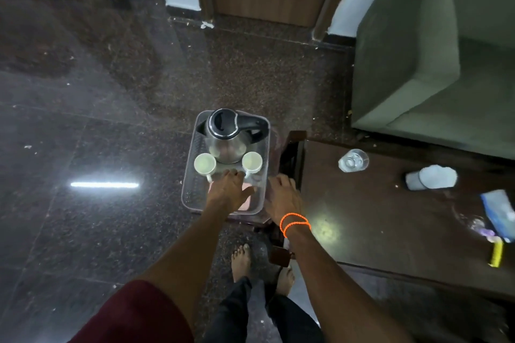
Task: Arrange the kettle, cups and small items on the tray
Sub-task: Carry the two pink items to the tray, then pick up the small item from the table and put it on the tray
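While kettle (227,136) sits on tray (188,192), both hands (231,189) rest spread, empty

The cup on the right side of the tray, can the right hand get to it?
Probably yes. The right hand rests at the tray edge, close to the right cup, whose handle points toward it. Nothing stands between them; the kettle sits behind the cup.

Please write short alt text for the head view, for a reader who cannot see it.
A person's left hand reaches into a clear plastic tray holding an electric kettle and two white cups, while the right hand rests at the tray's right edge. To the right, a dark wooden table holds an overturned glass.
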